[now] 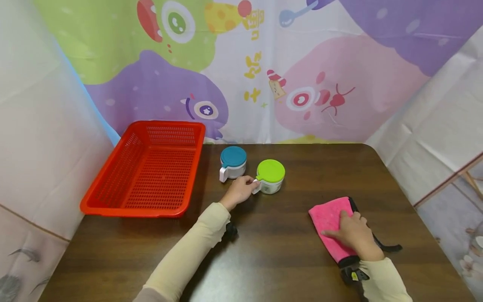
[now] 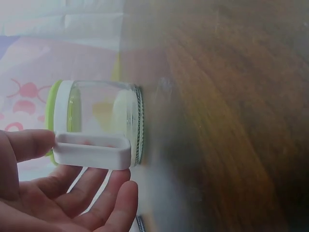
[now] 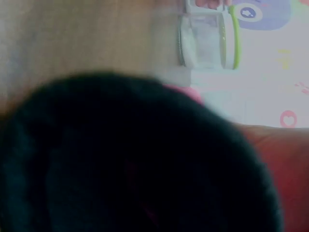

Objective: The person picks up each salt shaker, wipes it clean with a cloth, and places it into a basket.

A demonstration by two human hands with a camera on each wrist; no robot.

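My left hand (image 1: 240, 191) holds the white handle (image 2: 94, 152) of a clear glass jar with a lime-green lid (image 1: 271, 170). In the left wrist view the thumb is at the handle's lid end and the fingers curl beneath and behind it. The jar stands upright on the table. A similar jar with a teal lid (image 1: 233, 156) stands just behind and left of it. My right hand (image 1: 354, 233) grips a soft pink cloth pouch (image 1: 328, 216) with black trim, thumb spread across its top, fingers toward its right edge. In the right wrist view its black rim (image 3: 111, 92) hides the fingers.
A red plastic basket (image 1: 185, 201) with slotted walls stands at the table's left. A black strap (image 1: 390, 248) trails from the pouch's right side. The brown wooden table (image 1: 275, 260) ends at a cartoon-printed curtain (image 1: 249, 113), with pale cloth at both sides.
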